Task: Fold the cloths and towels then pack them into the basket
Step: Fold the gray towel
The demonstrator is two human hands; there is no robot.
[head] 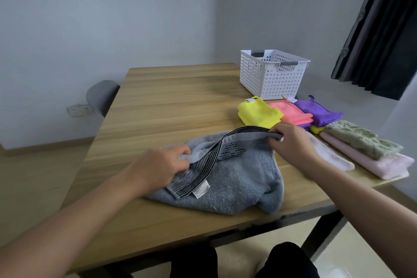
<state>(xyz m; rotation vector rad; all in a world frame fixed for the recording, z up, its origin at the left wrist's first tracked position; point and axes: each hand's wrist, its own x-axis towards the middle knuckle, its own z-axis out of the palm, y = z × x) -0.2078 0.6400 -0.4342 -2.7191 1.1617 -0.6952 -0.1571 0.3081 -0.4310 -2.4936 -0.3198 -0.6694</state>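
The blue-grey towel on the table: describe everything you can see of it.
The blue-grey towel looks like soft terry cloth, with a woven band of dark stripes along one end and a small white label sewn at that band. It lies rumpled and partly doubled over on the near part of the wooden table. The left hand and right hand each grip the striped end, holding it raised above the rest.

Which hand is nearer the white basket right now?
Right. The right hand pinches the grey towel by the yellow cloth, in front of the basket; the left hand grips the towel farther left, closer to the person.
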